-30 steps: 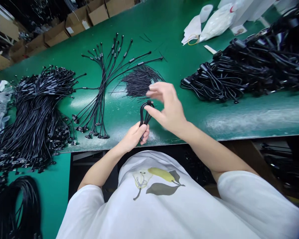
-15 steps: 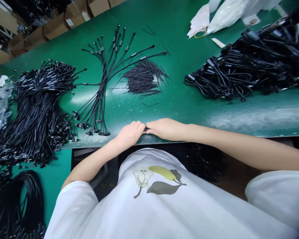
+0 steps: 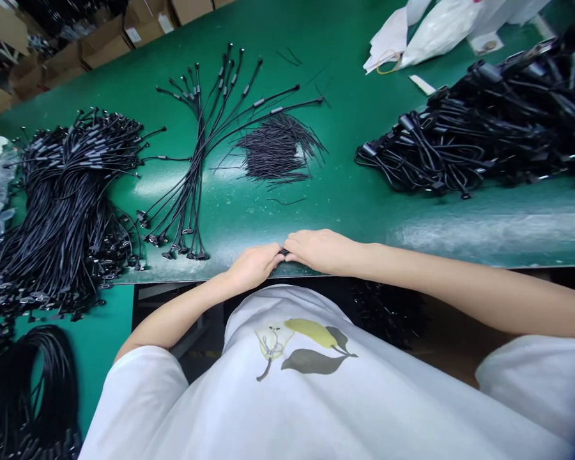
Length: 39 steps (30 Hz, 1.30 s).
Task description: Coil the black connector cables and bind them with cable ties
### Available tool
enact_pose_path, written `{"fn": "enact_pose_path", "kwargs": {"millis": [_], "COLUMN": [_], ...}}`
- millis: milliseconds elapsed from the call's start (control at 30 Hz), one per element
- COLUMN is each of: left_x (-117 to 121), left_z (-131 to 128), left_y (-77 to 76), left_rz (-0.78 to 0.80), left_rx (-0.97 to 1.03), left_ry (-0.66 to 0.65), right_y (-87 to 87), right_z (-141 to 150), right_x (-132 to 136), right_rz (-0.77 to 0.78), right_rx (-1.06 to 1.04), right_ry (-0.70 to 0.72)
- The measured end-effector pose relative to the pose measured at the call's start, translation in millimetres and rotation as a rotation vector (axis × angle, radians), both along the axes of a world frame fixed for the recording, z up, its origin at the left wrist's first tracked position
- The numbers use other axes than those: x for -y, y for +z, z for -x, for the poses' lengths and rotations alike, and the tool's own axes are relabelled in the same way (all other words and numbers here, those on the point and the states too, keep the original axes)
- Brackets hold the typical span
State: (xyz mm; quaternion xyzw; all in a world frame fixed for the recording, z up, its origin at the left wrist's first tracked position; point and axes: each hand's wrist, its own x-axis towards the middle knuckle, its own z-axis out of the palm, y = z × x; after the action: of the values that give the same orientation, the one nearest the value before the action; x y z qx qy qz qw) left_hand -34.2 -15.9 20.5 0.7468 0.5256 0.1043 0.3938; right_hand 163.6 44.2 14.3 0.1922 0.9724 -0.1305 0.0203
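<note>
At the table's front edge my left hand (image 3: 253, 265) and my right hand (image 3: 319, 249) meet, both closed on a folded black cable (image 3: 284, 252). Only a short dark piece of it shows between the fingers; the rest is hidden. Just beyond my hands lies a pile of thin black ties (image 3: 273, 150), with one loose tie (image 3: 287, 202) on its near side. Left of that pile, several black cables with plugs (image 3: 199, 153) are laid out, fanned at both ends.
A large heap of straight cables (image 3: 71, 191) covers the left side, with coiled cable (image 3: 52, 383) below it. Bundled cables (image 3: 460, 140) are heaped on the right. A white plastic bag (image 3: 436, 35) lies at the back right; cardboard boxes (image 3: 105, 45) line the far left edge.
My right hand has come down from above the loop to the left hand, and both now grip the cable. One tie has come to lie apart from the pile. The hands barely moved lately.
</note>
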Motion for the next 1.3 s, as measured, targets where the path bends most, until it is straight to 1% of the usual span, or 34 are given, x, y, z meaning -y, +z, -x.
{"fn": "enact_pose_path", "kwargs": {"millis": [67, 167, 233, 300, 367, 433, 467, 500, 567, 600, 633, 700, 733, 800, 833, 867, 933, 1000, 1033, 1067, 1100, 1133, 1167, 1233, 1300], "left_x": [-2, -8, -8, -6, 0, 4, 5, 4, 2, 0, -2, -4, -4, -3, -3, -2, -2, -2, -2, -2, -2, -3, -4, -6, -7], "left_z": [1, 3, 3, 2, 1, 1, 2, 3, 5, 5, 5, 2, -1, -6, -9, -12, -17, -21, -22, -23, -23, -23, -23, -21, -18], "left_y": [-1.8, -1.0, -0.1, -1.6, -5.9, -11.2, -13.2, -14.3, -13.2, -11.4, -9.1, -4.8, -3.3, -2.4, -2.8, -3.6, -6.1, -9.7, -11.9, -14.5, -17.4, -20.2, -23.0, -27.0, -27.8], "left_rz": [0.117, 0.365, 0.461, 0.530, 0.572, 0.567, 0.547, 0.521, 0.460, 0.429, 0.404, 0.366, 0.349, 0.326, 0.323, 0.326, 0.358, 0.393, 0.389, 0.361, 0.310, 0.243, 0.174, 0.078, 0.053], "left_rx": [0.074, 0.338, 0.489, 0.598, 0.648, 0.694, 0.739, 0.795, 0.922, 0.971, 1.004, 1.050, 1.069, 1.102, 1.126, 1.153, 1.204, 1.231, 1.228, 1.208, 1.172, 1.119, 1.054, 0.915, 0.815], "left_ry": [0.014, -0.051, -0.069, 0.015, 0.130, 0.256, 0.338, 0.425, 0.592, 0.648, 0.681, 0.717, 0.731, 0.751, 0.763, 0.775, 0.776, 0.740, 0.718, 0.700, 0.690, 0.692, 0.698, 0.703, 0.687], "right_y": [-2.3, -2.7, 0.6, 6.9, 13.7, 16.2, 14.5, 10.5, -2.8, -10.7, -18.1, -28.0, -29.8, -28.1, -25.8, -23.4, -20.2, -20.4, -21.5, -22.8, -24.0, -24.8, -25.0, -23.1, -18.2], "right_z": [0, 0, -1, -2, -4, -7, -9, -11, -12, -12, -10, -6, -3, 2, 4, 7, 12, 17, 20, 23, 26, 28, 30, 31, 30], "right_x": [1, 4, 5, 4, -3, -19, -31, -43, -68, -78, -85, -91, -88, -74, -65, -54, -34, -18, -12, -7, -4, -1, 2, 5, 8], "right_rz": [-0.073, -0.179, -0.201, -0.165, -0.025, 0.180, 0.241, 0.249, 0.146, 0.081, 0.040, 0.032, 0.029, 0.054, 0.104, 0.191, 0.455, 0.699, 0.770, 0.791, 0.758, 0.679, 0.562, 0.236, -0.108], "right_rx": [-0.011, -0.085, -0.129, -0.131, -0.125, -0.158, -0.194, -0.231, -0.276, -0.278, -0.269, -0.252, -0.248, -0.271, -0.301, -0.343, -0.443, -0.542, -0.592, -0.640, -0.683, -0.713, -0.724, -0.672, -0.556], "right_ry": [0.036, 0.162, 0.200, 0.167, 0.116, 0.077, 0.014, -0.087, -0.341, -0.440, -0.485, -0.458, -0.434, -0.409, -0.401, -0.397, -0.389, -0.394, -0.407, -0.428, -0.453, -0.477, -0.492, -0.484, -0.410]}}
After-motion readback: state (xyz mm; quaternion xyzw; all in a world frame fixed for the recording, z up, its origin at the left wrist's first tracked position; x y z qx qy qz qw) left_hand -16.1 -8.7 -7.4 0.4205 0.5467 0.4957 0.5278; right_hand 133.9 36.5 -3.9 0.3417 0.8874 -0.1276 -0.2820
